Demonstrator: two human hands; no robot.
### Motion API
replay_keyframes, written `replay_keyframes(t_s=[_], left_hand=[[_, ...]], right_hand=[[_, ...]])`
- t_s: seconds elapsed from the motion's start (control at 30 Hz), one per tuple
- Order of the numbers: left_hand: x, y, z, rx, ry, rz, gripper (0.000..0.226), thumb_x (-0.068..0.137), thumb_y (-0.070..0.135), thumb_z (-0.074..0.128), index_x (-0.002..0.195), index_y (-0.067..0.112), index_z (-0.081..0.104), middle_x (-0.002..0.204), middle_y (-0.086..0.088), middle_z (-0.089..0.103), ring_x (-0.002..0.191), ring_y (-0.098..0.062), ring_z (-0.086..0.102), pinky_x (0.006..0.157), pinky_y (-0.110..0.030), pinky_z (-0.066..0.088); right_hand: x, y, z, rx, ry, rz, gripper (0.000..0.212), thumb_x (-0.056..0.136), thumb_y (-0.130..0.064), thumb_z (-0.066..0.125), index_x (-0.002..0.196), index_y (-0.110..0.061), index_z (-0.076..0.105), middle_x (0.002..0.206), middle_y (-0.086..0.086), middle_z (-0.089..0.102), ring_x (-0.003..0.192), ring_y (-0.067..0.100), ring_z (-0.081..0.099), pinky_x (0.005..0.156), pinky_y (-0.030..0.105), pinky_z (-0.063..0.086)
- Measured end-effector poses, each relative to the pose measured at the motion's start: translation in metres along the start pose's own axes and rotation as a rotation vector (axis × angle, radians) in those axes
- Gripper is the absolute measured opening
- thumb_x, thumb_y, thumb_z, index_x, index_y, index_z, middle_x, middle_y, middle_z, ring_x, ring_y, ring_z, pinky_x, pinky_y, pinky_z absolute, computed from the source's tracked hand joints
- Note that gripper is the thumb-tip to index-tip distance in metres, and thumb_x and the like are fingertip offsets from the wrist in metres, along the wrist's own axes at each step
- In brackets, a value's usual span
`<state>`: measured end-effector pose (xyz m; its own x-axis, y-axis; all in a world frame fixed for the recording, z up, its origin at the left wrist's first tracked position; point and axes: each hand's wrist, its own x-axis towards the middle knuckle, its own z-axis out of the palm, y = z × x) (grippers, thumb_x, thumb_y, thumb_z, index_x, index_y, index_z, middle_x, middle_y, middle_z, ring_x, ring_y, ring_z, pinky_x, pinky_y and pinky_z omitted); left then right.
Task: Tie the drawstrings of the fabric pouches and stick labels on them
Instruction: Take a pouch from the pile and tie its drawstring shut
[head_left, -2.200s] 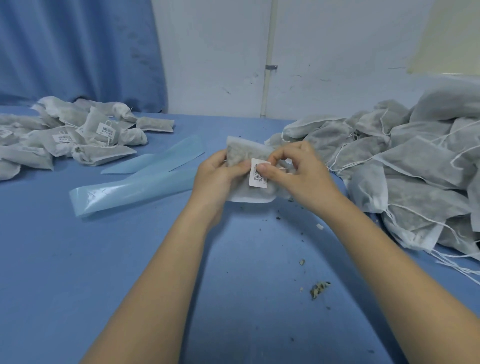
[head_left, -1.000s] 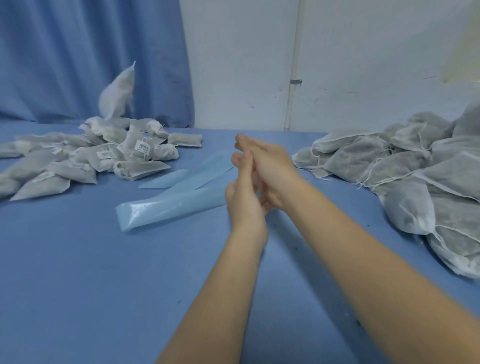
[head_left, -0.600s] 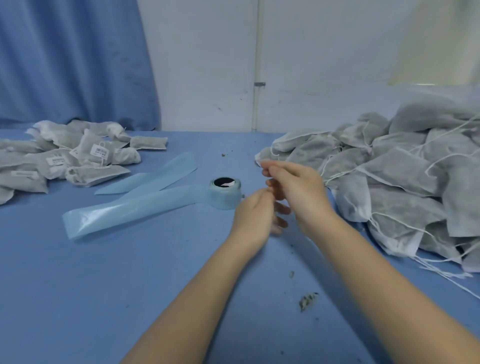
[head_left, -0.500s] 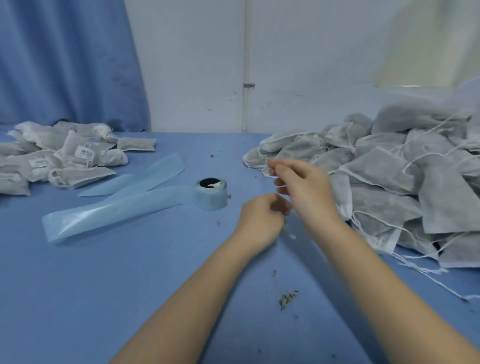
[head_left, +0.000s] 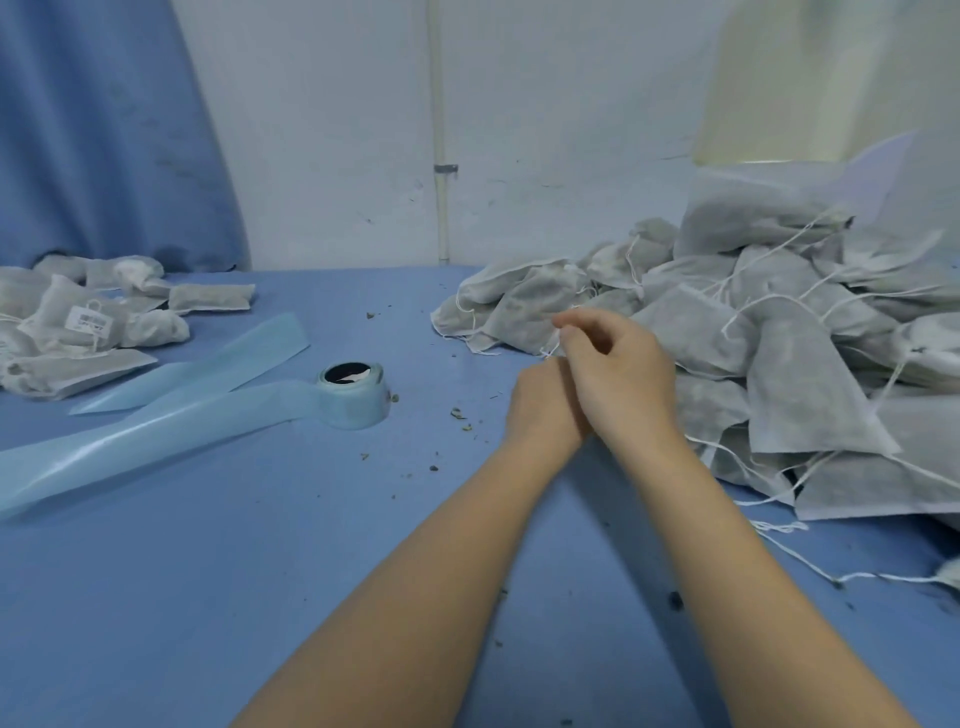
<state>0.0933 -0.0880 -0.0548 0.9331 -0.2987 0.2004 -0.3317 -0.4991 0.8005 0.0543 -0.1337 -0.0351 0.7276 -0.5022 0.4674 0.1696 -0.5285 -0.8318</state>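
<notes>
A big heap of grey fabric pouches (head_left: 779, 358) with loose white drawstrings fills the right side of the blue table (head_left: 260, 571). My right hand (head_left: 618, 374) hovers at the heap's near left edge with its fingers loosely curled, and nothing shows in them. My left hand (head_left: 537, 410) sits just under and left of it, and the right hand hides its fingertips. A pale blue label roll (head_left: 353, 397) stands to the left of my hands. Tied, labelled pouches (head_left: 83, 322) lie at the far left.
The roll's empty backing strip (head_left: 150, 441) trails left across the table, with a second strip (head_left: 208, 364) behind it. Small dark crumbs (head_left: 460, 415) dot the cloth near my hands. A blue curtain (head_left: 104, 130) and a white wall stand behind.
The labelled pouch I held was tossed onto the left pile. Both hands then came back, empty, to the edge of the right heap. The view has swung right.
</notes>
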Motion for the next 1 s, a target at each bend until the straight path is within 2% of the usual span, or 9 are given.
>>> replay_keyframes(t_s=[0.1, 0.17, 0.27, 0.43, 0.57, 0.67, 0.77, 0.83, 1.0], left_hand=[[-0.002, -0.004, -0.016, 0.056, 0.151, -0.014, 0.029, 0.091, 0.017, 0.046, 0.064, 0.014, 0.054, 0.064, 0.002, 0.054, 0.062, -0.018, 0.047, 0.047, -0.026, 0.025], [-0.009, -0.009, -0.027, 0.009, 0.275, -0.019, 0.044, 0.089, 0.021, 0.047, 0.047, 0.015, 0.038, 0.046, 0.005, 0.040, 0.049, -0.013, 0.036, 0.042, -0.026, 0.022], [-0.022, -0.014, -0.046, 0.024, 0.366, -0.018, 0.047, 0.085, 0.026, 0.051, 0.044, 0.016, 0.032, 0.045, 0.000, 0.037, 0.049, -0.016, 0.034, 0.045, -0.030, 0.020], [-0.037, -0.034, -0.072, 0.252, 0.391, -0.015, 0.040, 0.083, 0.026, 0.052, 0.049, 0.015, 0.033, 0.051, -0.001, 0.037, 0.062, -0.025, 0.038, 0.046, -0.029, 0.022], [-0.044, -0.054, -0.081, 0.336, 0.409, -0.012, 0.027, 0.082, 0.025, 0.054, 0.061, 0.020, 0.037, 0.061, 0.007, 0.043, 0.071, -0.022, 0.044, 0.049, -0.030, 0.025], [-0.048, -0.062, -0.084, 0.229, 0.352, 0.215, 0.009, 0.080, 0.015, 0.054, 0.085, 0.017, 0.047, 0.081, 0.010, 0.047, 0.089, -0.019, 0.043, 0.067, -0.028, 0.031], [-0.050, -0.068, -0.087, 0.267, 0.054, 0.408, 0.044, 0.079, 0.027, 0.039, 0.117, 0.011, 0.053, 0.111, 0.000, 0.054, 0.103, -0.017, 0.046, 0.091, -0.023, 0.030], [-0.053, -0.070, -0.088, 0.258, -0.093, 0.374, 0.056, 0.081, 0.040, 0.039, 0.132, 0.017, 0.043, 0.126, 0.001, 0.051, 0.101, -0.013, 0.047, 0.086, -0.023, 0.032], [-0.049, -0.071, -0.085, 0.591, -0.018, 0.338, 0.067, 0.090, 0.057, 0.039, 0.145, 0.024, 0.020, 0.123, -0.002, 0.057, 0.108, -0.025, 0.054, 0.075, -0.030, 0.029]], right_hand=[[0.001, 0.010, 0.004, -0.147, -0.017, -0.064, 0.023, 0.096, -0.024, 0.050, 0.108, -0.013, 0.067, 0.109, 0.003, 0.068, 0.107, 0.019, 0.057, 0.087, 0.022, 0.035], [-0.002, 0.010, 0.008, -0.127, -0.062, -0.044, 0.027, 0.099, -0.031, 0.044, 0.093, -0.014, 0.065, 0.092, 0.002, 0.066, 0.098, 0.021, 0.057, 0.072, 0.022, 0.030], [-0.009, 0.009, 0.012, -0.158, -0.169, -0.019, 0.045, 0.101, -0.039, 0.036, 0.062, -0.021, 0.049, 0.065, -0.006, 0.053, 0.079, 0.022, 0.052, 0.063, 0.026, 0.024], [-0.021, 0.007, 0.025, -0.362, -0.230, -0.096, 0.059, 0.098, -0.043, 0.040, 0.046, -0.017, 0.036, 0.052, 0.002, 0.045, 0.068, 0.026, 0.048, 0.063, 0.032, 0.032], [-0.028, 0.004, 0.037, -0.349, -0.293, -0.106, 0.058, 0.092, -0.040, 0.053, 0.046, -0.014, 0.030, 0.044, 0.003, 0.031, 0.056, 0.021, 0.036, 0.057, 0.035, 0.033], [-0.032, 0.005, 0.043, -0.259, -0.319, -0.086, 0.055, 0.090, -0.035, 0.058, 0.049, -0.015, 0.030, 0.050, 0.007, 0.032, 0.056, 0.022, 0.034, 0.060, 0.042, 0.044], [-0.031, 0.008, 0.044, -0.233, -0.270, -0.078, 0.055, 0.089, -0.030, 0.059, 0.047, -0.019, 0.025, 0.044, -0.002, 0.025, 0.050, 0.013, 0.026, 0.053, 0.030, 0.034], [-0.030, 0.010, 0.044, -0.219, -0.248, -0.073, 0.053, 0.087, -0.028, 0.059, 0.047, -0.018, 0.027, 0.044, -0.001, 0.026, 0.051, 0.013, 0.025, 0.052, 0.027, 0.027], [-0.024, 0.019, 0.042, -0.244, -0.200, -0.071, 0.047, 0.090, -0.031, 0.056, 0.059, 0.004, 0.056, 0.055, 0.016, 0.058, 0.053, 0.017, 0.043, 0.061, 0.027, 0.037]])
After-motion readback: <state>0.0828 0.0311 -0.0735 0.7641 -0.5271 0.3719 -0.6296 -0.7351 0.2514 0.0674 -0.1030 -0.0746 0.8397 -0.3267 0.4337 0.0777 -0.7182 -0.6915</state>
